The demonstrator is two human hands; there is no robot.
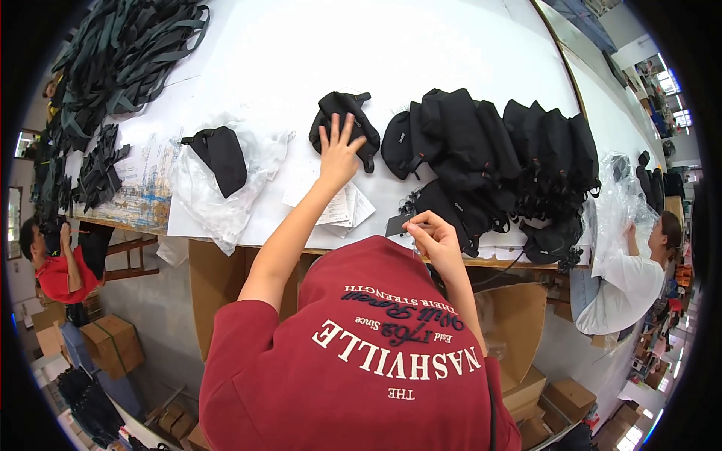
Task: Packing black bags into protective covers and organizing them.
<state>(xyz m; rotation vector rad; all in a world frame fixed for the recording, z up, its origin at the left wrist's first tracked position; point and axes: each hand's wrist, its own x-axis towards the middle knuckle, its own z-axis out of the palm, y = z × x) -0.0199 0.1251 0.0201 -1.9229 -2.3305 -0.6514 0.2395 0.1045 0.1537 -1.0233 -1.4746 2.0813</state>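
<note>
My left hand point(341, 156) lies with fingers spread on a small black fabric pouch point(328, 113), which rests on the white tabletop. Near the table's front edge, my right hand point(438, 239) pinches a small dark tag point(397, 225) between thumb and fingers. White printed cards point(347, 209) are fanned out between my arms. To the right stands a big cluster of black pouches point(455, 124), with loose black cords among them. At left another black pouch point(222, 161) sits on crumpled clear plastic bags point(263, 161).
Dark straps point(120, 60) are heaped at the far left, with a smaller strap pile point(101, 173) nearer. A co-worker in red point(66, 270) is at the left and one in white point(624, 289) at the right, by more clear plastic point(617, 203). An open cardboard box point(519, 331) is below the table.
</note>
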